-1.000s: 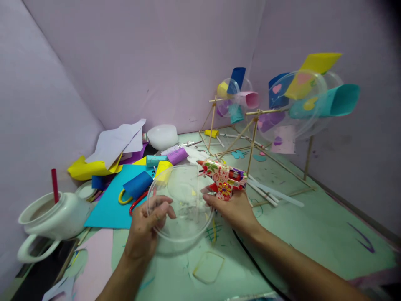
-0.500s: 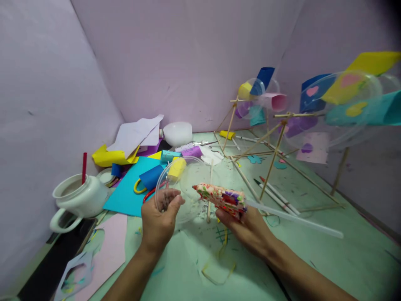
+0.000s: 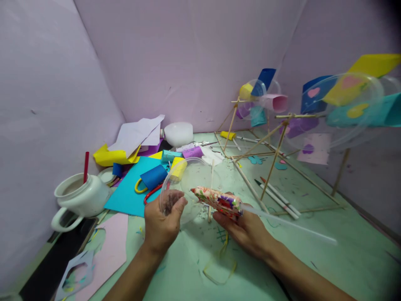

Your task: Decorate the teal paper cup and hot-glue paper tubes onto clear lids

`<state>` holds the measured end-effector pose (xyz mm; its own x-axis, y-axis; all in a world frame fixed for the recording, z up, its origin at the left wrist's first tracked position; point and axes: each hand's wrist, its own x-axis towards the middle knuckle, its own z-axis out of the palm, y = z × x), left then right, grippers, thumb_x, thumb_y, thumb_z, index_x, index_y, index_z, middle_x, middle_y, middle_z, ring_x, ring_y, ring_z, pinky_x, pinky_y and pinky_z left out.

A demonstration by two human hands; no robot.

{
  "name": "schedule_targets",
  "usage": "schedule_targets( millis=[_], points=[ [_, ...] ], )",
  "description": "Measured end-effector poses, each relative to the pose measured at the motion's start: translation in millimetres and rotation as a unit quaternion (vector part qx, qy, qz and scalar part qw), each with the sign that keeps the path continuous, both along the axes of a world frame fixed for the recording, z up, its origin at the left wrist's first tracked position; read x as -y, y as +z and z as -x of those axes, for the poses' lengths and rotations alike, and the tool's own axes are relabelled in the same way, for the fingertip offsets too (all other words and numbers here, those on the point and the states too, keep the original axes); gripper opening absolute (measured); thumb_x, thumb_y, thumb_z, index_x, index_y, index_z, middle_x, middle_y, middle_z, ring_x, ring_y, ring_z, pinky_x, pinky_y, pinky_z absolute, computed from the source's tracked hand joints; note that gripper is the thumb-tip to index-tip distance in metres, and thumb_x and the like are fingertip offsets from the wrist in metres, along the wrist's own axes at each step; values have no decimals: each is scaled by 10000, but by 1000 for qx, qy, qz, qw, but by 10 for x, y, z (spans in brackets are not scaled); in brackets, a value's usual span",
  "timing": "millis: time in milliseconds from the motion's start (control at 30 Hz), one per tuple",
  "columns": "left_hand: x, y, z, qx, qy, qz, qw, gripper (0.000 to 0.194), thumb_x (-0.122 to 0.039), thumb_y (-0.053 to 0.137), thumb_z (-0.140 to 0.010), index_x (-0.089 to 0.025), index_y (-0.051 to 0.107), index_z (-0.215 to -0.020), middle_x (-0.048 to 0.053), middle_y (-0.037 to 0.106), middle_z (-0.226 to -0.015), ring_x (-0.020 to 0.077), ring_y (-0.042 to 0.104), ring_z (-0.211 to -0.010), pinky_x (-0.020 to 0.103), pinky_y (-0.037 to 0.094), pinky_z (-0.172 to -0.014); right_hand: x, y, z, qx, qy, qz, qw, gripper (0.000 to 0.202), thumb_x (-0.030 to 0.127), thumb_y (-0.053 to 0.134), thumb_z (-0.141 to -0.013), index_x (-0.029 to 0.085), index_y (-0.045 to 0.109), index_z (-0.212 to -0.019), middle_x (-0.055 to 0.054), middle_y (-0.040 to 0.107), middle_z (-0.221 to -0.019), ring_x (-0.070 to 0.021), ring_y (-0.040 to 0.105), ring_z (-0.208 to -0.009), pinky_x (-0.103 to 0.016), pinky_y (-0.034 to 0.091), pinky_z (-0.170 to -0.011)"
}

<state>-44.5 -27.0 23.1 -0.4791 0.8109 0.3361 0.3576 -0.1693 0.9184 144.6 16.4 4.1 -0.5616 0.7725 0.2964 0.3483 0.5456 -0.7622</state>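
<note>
My left hand point(image 3: 164, 217) pinches the rim of a clear round plastic lid point(image 3: 196, 177), thumb in front and fingers seen through the plastic behind. In my right hand point(image 3: 242, 228) is a flower-patterned glue gun point(image 3: 219, 200), its nozzle pointing left over the lid. A long translucent glue stick point(image 3: 291, 225) sticks out of the gun's back end. Through and behind the lid show a yellow paper roll point(image 3: 178, 168), a blue paper roll point(image 3: 153, 176) and scissors point(image 3: 140, 188) with yellow and red handles, on a turquoise sheet point(image 3: 125, 200).
On the right stand two stick frames point(image 3: 273, 161) carrying plastic discs with coloured paper blades point(image 3: 360, 113). Several markers point(image 3: 278, 200) lie beneath. A white pot point(image 3: 83, 198) stands at left near pink paper scraps point(image 3: 111, 242). A white bowl point(image 3: 178, 133) sits at the back wall.
The glue gun has shifted slightly left and tilted a little, its nozzle closer to my left hand. The lid and my left hand have moved slightly to the right.
</note>
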Motion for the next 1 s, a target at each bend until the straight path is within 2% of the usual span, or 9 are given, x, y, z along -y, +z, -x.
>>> schedule_targets(
  millis=[100,200,300,400,500,633,800,900,1000],
  points=[
    [7,-46,19,-60,-8,-22,998,56,-233,686,-667,-202,699,-711,19,699,-630,164,632,-564,251,492,-550,1,9,6,-2,-9,12,1000,340,363,500,-881,218,637,-1157,-69,693,-956,-241,655,-814,-341,519,-738],
    [15,-104,55,-185,-8,-68,980,66,-211,652,-709,-214,716,-725,40,707,-651,173,638,-577,263,485,-572,23,36,32,-74,3,150,986,275,446,545,-840,208,680,-859,-32,653,-691,-199,630,-650,-294,515,-615],
    [20,-177,113,-305,-20,-110,946,133,-166,615,-720,-230,732,-732,64,704,-642,189,645,-596,277,478,-594,52,50,86,-171,18,395,902,436,595,583,-754,207,504,-573,62,421,-431,-73,372,-311,-198,326,-320],
    [28,-238,150,-322,-39,-106,940,192,-149,638,-657,-248,749,-779,86,721,-700,221,662,-661,304,492,-638,73,45,137,-208,25,535,819,532,688,615,-652,214,392,-553,108,345,-422,-20,185,-260,-177,206,-262],
    [46,-225,113,-262,-6,-96,960,167,-160,683,-615,-256,754,-732,79,715,-672,221,655,-628,307,494,-621,75,44,138,-175,27,435,883,474,658,589,-699,214,455,-603,82,399,-442,-54,283,-288,-201,282,-304],
    [49,-101,30,-124,9,-64,990,64,-199,690,-651,-226,732,-691,35,694,-598,178,629,-542,271,483,-559,52,67,48,-25,16,86,996,210,406,522,-842,214,606,-826,-15,630,-668,-160,579,-574,-251,427,-547],
    [-17,56,85,40,-63,25,997,91,-262,696,-616,-178,695,-650,29,684,-553,167,607,-485,249,455,-468,8,90,-34,187,-31,-198,962,202,291,489,-826,197,647,-911,-50,687,-710,-188,605,-577,-254,320,-486],
    [-44,91,122,60,-89,43,993,92,-263,691,-607,-173,684,-627,32,677,-534,163,601,-477,240,441,-453,4,80,-26,221,-51,-232,946,200,302,511,-812,200,661,-895,-58,682,-677,-192,601,-566,-251,301,-476],
    [-32,47,119,15,-55,12,998,57,-241,702,-609,-192,704,-638,25,684,-562,164,604,-496,250,459,-482,30,67,1,114,-33,-86,989,207,332,524,-821,234,645,-958,-35,695,-757,-184,620,-634,-240,392,-540]
  ],
)
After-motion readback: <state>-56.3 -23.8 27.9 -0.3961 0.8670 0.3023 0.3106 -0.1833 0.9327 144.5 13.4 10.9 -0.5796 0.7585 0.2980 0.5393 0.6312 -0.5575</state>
